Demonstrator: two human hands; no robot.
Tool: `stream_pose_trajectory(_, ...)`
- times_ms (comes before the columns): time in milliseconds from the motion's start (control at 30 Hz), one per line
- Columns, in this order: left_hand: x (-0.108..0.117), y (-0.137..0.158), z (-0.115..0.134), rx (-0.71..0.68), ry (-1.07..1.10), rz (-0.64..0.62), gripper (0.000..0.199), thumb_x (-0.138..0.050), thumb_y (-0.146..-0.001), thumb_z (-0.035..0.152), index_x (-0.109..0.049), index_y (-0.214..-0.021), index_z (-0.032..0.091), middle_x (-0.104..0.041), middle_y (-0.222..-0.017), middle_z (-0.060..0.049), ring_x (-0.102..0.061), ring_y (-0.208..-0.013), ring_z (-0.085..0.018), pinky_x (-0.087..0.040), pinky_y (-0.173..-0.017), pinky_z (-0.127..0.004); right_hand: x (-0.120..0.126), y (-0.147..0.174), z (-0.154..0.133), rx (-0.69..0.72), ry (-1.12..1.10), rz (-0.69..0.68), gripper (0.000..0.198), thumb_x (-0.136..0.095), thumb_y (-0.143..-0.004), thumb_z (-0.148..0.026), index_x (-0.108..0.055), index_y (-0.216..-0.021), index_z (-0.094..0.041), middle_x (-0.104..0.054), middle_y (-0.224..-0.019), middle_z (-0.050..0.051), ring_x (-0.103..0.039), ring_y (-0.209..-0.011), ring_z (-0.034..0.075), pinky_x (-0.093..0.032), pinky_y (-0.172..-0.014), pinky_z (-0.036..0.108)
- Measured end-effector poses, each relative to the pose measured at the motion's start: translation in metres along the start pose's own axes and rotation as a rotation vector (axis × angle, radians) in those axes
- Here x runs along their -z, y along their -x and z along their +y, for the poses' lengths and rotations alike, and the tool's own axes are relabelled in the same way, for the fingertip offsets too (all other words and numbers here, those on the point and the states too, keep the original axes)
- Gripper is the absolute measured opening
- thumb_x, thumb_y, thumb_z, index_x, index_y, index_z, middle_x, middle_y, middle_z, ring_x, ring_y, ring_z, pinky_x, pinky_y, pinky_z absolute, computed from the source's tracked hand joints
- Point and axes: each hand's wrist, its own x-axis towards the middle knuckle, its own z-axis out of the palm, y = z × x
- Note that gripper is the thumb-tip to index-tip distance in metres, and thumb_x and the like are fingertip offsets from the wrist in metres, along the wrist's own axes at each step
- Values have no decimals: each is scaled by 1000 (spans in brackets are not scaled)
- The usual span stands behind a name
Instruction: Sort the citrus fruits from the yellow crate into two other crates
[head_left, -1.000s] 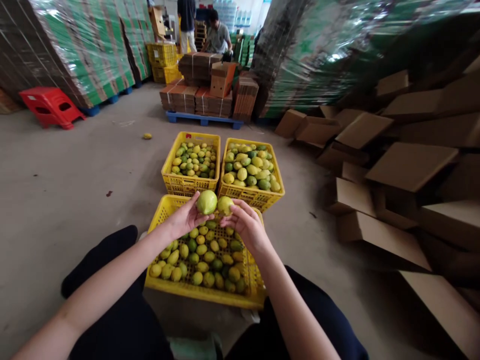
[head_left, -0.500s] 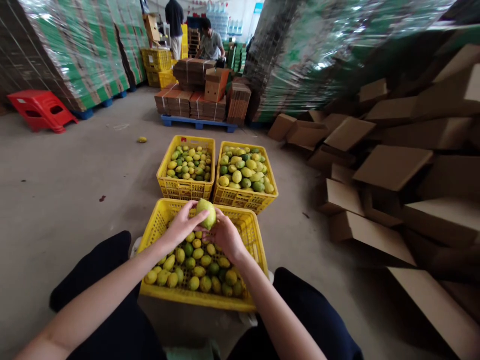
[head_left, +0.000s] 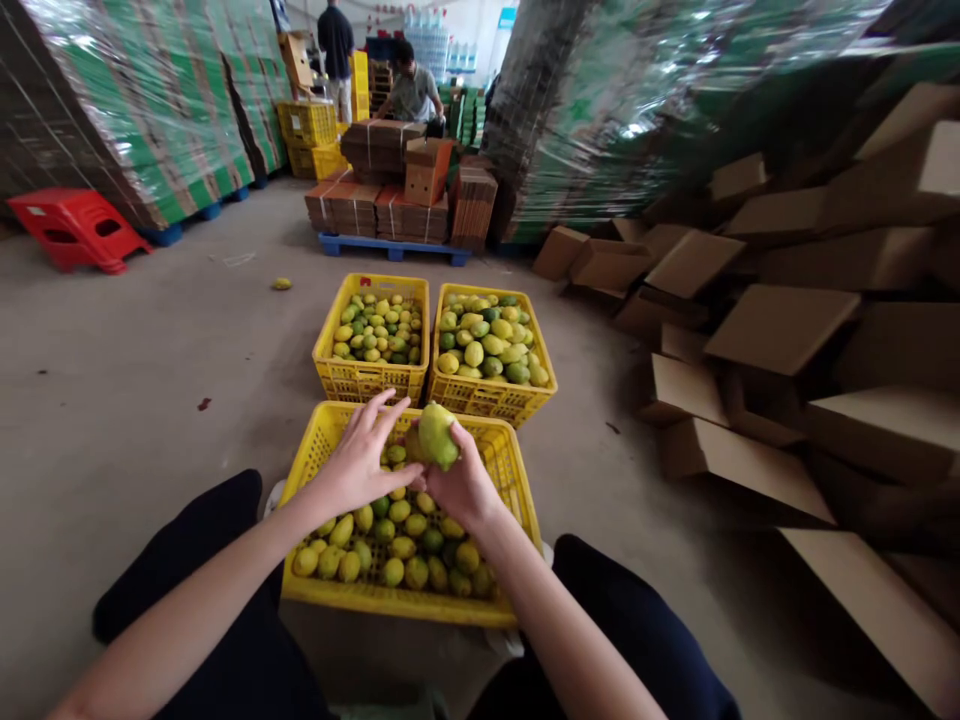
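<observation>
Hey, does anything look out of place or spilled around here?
Yes. A lone lemon lies on the floor, left of the rear-left yellow crate, apart from the crated fruit. At right, cardboard boxes sit in a jumbled heap, tilted at odd angles.

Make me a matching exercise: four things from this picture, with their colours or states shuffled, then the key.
1. Right hand
2. Left hand
3. Stool
4. Centre pallet

A. Blue, under stacked cardboard
B. Spread open
C. Holding a yellow-green fruit
D. Red

Pairs: 1-C; 2-B; 3-D; 4-A
</observation>
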Motion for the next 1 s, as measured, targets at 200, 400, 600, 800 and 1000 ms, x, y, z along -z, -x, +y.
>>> stream_pose_trajectory(200, -9, -4, -7, -20, -69, -96, 47, -79, -67, 29, -62, -111, 21, -71, -103, -9, -63, -101, -31, -38, -103, -56, -2, 4, 8, -22, -4, 63, 48, -67, -67, -62, -65, -94, -23, -67, -83, 4, -52, -58, 15, -40, -48, 26)
stream_pose_trajectory(400, -14, -10, -16, 30, 149, 20, 33, -79, -68, 25, -65, -98, 22, -71, -98, -6, -65, -94, -25, -45, -98, -47, -2, 3, 2, 31, 89, 107, 47, -57, -76, -63, -65, -100, -23, -70, -93, 6, -63, -75, 21, -53, -65, 35)
stream_pose_trajectory(600, 1, -18, -10, 131, 489, 221, 41, -81, -66, 32, -61, -100, 19, -61, -113, -6, -63, -96, -19, -53, -87, -34, 8, 10, -21, 382, 586, 453, 38, -68, -75, -52, -68, -98, -22, -69, -95, 6, -62, -91, 26, -53, -78, 39)
stream_pose_trajectory(800, 11, -22, -6, 98, 615, 161, 58, -81, -66, 27, -63, -122, 22, -59, -126, -7, -60, -110, -21, -49, -98, -37, 6, 14, -20, 755, 1048, 526, 43, -72, -73, -29, -62, -115, -28, -60, -111, 8, -60, -104, 27, -52, -90, 46)
stream_pose_trajectory(1000, 4, -18, -5, 70, 665, 46, 50, -83, -64, 23, -65, -111, 19, -68, -115, -8, -63, -104, -22, -49, -99, -40, 3, 15, -17, 815, 1116, 493, 45, -72, -75, -26, -58, -118, -31, -61, -110, 6, -61, -103, 26, -53, -90, 44)
